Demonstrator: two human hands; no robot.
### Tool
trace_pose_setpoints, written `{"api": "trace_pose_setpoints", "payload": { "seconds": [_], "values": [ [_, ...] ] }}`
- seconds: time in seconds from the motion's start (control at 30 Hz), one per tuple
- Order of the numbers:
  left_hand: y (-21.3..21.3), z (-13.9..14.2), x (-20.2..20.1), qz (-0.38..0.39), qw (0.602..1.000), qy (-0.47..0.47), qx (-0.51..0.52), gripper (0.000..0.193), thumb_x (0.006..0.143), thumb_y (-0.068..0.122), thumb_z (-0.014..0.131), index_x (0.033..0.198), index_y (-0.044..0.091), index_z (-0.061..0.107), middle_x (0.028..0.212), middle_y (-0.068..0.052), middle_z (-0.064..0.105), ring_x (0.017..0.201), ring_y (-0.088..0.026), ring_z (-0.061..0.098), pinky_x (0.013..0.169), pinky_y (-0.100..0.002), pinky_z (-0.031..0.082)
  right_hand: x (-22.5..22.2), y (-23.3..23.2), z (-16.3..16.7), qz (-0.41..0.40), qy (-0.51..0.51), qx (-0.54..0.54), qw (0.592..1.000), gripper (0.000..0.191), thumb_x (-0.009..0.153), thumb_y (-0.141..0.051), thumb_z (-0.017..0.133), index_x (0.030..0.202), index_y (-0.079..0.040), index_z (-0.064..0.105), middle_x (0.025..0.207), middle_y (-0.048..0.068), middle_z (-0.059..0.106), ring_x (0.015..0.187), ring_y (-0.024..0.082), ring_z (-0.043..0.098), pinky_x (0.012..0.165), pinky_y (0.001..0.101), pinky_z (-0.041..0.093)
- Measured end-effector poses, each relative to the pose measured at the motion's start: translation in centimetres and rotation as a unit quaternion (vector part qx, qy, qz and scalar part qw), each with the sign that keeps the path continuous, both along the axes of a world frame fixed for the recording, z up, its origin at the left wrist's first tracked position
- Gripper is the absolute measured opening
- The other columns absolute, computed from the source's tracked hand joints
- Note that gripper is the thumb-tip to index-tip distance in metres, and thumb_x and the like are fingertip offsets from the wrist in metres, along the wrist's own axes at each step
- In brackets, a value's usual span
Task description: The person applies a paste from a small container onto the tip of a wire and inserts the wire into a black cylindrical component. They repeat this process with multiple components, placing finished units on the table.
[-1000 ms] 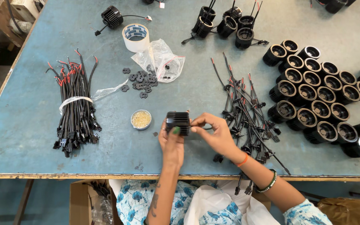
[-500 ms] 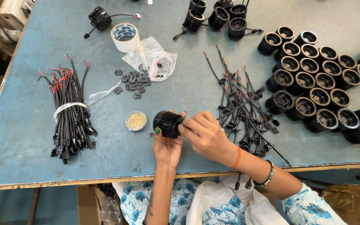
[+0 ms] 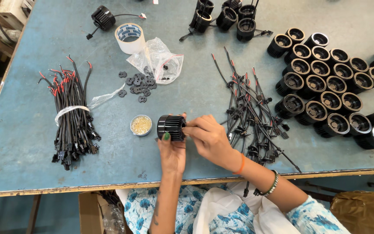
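Black ribbed lamp housing (image 3: 171, 127) sits gripped in the left hand (image 3: 172, 152), thumb and fingers curled around it just above the blue table (image 3: 22, 138), close to the front edge. The right hand (image 3: 208, 139) presses its fingertips together against the housing's right end, pinching something too small to make out. Just left of the housing stands a small round dish of brass screws (image 3: 141, 125). To the right lies a loose pile of black cables (image 3: 252, 112), and beyond it a cluster of similar black housings (image 3: 330, 95). Farther left rests a tied bundle of cables (image 3: 71, 117). Behind are black washers (image 3: 137, 84), a clear plastic bag (image 3: 156, 60) and a tape roll (image 3: 130, 38).
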State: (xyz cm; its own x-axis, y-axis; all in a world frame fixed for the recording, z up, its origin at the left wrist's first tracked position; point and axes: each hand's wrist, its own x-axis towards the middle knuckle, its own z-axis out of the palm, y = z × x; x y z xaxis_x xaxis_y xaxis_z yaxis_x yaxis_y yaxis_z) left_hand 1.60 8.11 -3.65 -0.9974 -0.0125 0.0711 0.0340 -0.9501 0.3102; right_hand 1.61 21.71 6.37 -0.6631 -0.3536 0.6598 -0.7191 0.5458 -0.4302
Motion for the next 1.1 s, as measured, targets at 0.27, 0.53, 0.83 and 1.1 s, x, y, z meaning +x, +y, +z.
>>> {"api": "trace_pose_setpoints", "payload": {
  "seconds": [0.27, 0.53, 0.83, 1.1],
  "values": [
    [0.8, 1.0, 0.3, 0.039, 0.995, 0.032, -0.087, 0.075, 0.082, 0.001, 0.081, 0.147, -0.001, 0.043, 0.141, -0.025, 0.059, 0.125, -0.032, 0.064, 0.109, -0.04, 0.052, -0.3, 1.8, -1.2, 0.003, -0.164, -0.135, 0.977, 0.04, 0.087, 0.005, 0.072, 0.12, 0.001, 0.049, 0.092, 0.007, 0.075, 0.086, 0.022, 0.076, 0.086, 0.0314, 0.056],
    [1.9, 3.7, 1.6, 0.26, 0.801, 0.043, -0.537, 0.082, 0.07, 0.002, 0.095, 0.142, 0.005, 0.054, 0.132, -0.014, 0.066, 0.117, -0.024, 0.068, 0.101, -0.034, 0.058, -1.1, 3.4, 0.1, -0.03, -0.127, -0.062, 0.99, 0.038, 0.082, 0.009, 0.067, 0.118, -0.002, 0.065, 0.105, 0.012, 0.072, 0.095, 0.024, 0.074, 0.086, 0.0338, 0.058],
    [3.3, 4.0, 1.8, 0.28, 0.699, 0.098, -0.651, 0.091, 0.074, 0.007, 0.09, 0.148, 0.009, 0.037, 0.137, -0.012, 0.066, 0.122, -0.031, 0.068, 0.102, -0.039, 0.057, -0.4, 4.6, 2.3, 0.028, 0.022, 0.137, 0.99, 0.025, 0.076, -0.011, 0.081, 0.1, -0.008, 0.077, 0.095, 0.003, 0.066, 0.087, 0.025, 0.059, 0.075, 0.0371, 0.047],
    [3.3, 3.7, 1.7, 0.302, 0.639, 0.111, -0.699, 0.088, 0.072, 0.005, 0.087, 0.146, 0.01, 0.04, 0.138, -0.012, 0.065, 0.126, -0.034, 0.064, 0.103, -0.042, 0.054, -0.8, 4.4, -0.3, 0.042, 0.058, 0.152, 0.986, 0.028, 0.074, -0.004, 0.077, 0.102, -0.008, 0.074, 0.099, 0.003, 0.068, 0.086, 0.024, 0.061, 0.074, 0.0373, 0.046]
  ]
}}
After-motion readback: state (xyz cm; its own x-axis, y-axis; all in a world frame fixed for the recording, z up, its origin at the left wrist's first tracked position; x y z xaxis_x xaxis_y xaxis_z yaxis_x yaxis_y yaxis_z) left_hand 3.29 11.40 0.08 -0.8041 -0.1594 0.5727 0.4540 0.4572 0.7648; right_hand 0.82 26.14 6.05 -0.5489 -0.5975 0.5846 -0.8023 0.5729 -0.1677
